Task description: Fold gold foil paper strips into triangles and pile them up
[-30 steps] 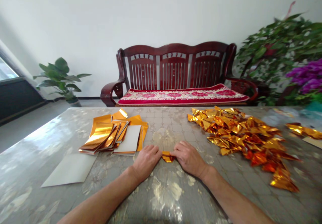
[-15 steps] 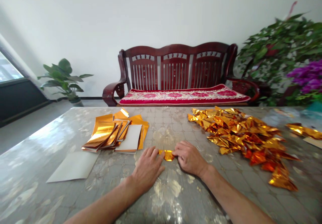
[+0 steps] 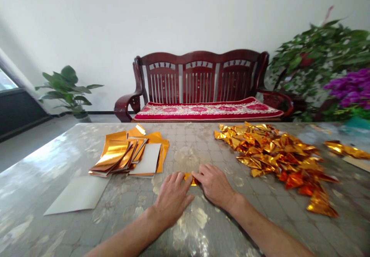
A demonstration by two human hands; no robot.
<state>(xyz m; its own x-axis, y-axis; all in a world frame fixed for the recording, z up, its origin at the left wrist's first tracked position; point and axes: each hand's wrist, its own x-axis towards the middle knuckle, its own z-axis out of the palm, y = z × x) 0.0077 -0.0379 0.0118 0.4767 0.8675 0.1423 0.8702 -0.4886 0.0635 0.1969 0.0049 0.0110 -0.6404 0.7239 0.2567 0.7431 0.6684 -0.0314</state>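
Note:
A small folded piece of gold foil paper (image 3: pixel 194 182) lies on the table in front of me, partly covered by my fingers. My left hand (image 3: pixel 173 197) holds it down from the left, index finger reaching across it and thumb stretched out below. From the right, my right hand (image 3: pixel 215 183) presses the foil with its index finger, the other fingers curled. Both index fingertips nearly meet over the piece. To the left is a stack of gold foil sheets (image 3: pixel 115 153) with pale backs. A heap of folded gold foil pieces (image 3: pixel 268 149) spreads to the right.
One pale sheet (image 3: pixel 78 195) lies flat at the left of the patterned table (image 3: pixel 138 226). Clear plastic wrapping (image 3: pixel 315 133) sits at the far right. Beyond the table are a wooden bench (image 3: pixel 199 83), a potted plant (image 3: pixel 69 91) and purple flowers (image 3: pixel 349 87).
My left index finger has slid right across the foil, and my right index finger has moved left onto it, so less foil shows. The view has turned slightly.

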